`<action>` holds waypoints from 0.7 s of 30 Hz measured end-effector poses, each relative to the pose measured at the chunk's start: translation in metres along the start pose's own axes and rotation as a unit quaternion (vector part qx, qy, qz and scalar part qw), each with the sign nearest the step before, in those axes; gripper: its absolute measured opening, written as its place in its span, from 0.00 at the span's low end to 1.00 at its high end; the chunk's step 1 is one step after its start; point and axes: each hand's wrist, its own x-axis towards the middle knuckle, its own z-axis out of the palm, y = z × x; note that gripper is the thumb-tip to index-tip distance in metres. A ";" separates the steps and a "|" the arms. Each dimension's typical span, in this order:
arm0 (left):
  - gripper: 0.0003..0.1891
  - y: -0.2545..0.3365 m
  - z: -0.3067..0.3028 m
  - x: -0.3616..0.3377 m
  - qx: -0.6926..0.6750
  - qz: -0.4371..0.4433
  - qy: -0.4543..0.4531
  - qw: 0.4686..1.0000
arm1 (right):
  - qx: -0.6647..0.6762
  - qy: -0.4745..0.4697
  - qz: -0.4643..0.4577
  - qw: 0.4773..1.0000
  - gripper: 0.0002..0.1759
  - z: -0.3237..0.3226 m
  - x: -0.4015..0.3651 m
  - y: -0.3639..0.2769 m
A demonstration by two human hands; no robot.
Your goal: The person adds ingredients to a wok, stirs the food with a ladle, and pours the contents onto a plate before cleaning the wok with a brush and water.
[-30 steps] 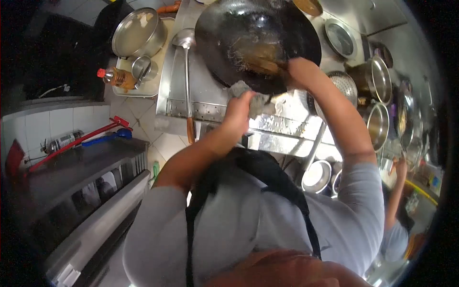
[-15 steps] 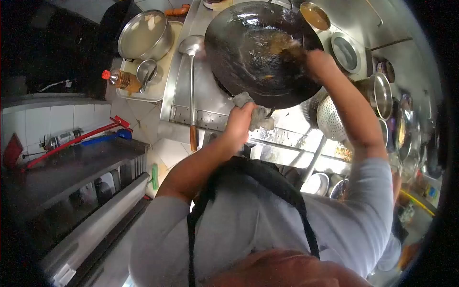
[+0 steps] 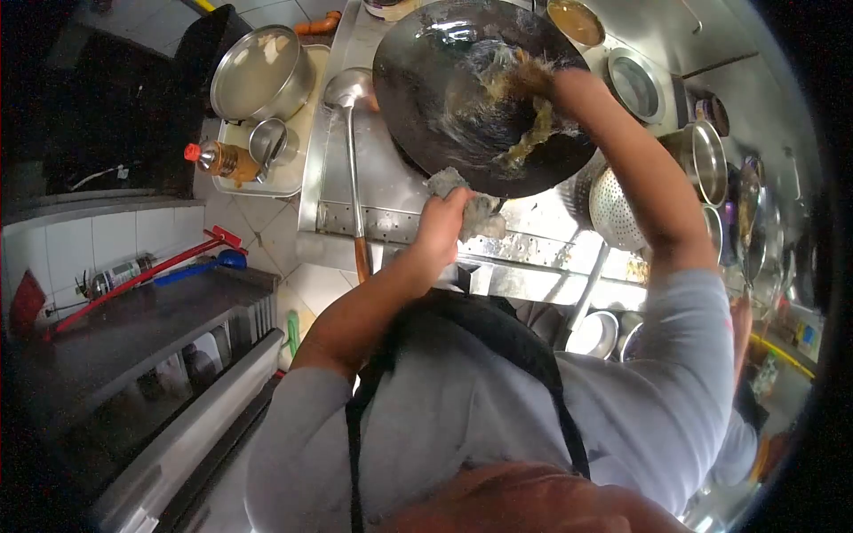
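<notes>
A large dark wok (image 3: 418, 107) sits on the steel stove, with foamy, brownish water swirling inside it. My left hand (image 3: 442, 224) is closed round a folded grey cloth (image 3: 481, 218) at the wok's near rim. Over the right side of the wok, my right hand (image 3: 579, 91) is closed on a brown wok brush (image 3: 530, 78), its bristles blurred by motion and dipped toward the water. A long-handled ladle (image 3: 354, 164) lies on the steel top left of the wok.
Left of the stove, a tray (image 3: 298, 182) bears a big pot (image 3: 267, 75), a small metal cup (image 3: 268, 138) and a red-capped bottle (image 3: 229, 162). Right of the wok are a perforated strainer (image 3: 616, 210), a sauce bowl (image 3: 577, 22) and metal pots (image 3: 706, 169).
My right hand and the brush have moved slightly up and left within the wok. The water is now more stirred, with streaks of foam. My left hand keeps its hold on the cloth.
</notes>
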 end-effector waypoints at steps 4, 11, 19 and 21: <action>0.14 -0.007 -0.004 0.004 -0.050 0.029 -0.024 0.998 | 0.090 -0.015 0.003 0.996 0.14 -0.015 0.023 -0.078; 0.15 -0.007 -0.011 -0.001 -0.047 0.108 -0.097 0.988 | 0.093 -0.126 -0.147 0.977 0.25 -0.012 -0.044 -0.045; 0.13 -0.012 -0.009 0.018 -0.091 -0.011 -0.056 0.994 | 0.231 -0.202 -0.088 0.948 0.37 -0.025 -0.042 -0.048; 0.13 -0.012 -0.010 0.017 -0.077 0.008 -0.045 0.996 | 0.048 -0.233 -0.068 0.969 0.35 -0.023 -0.037 -0.010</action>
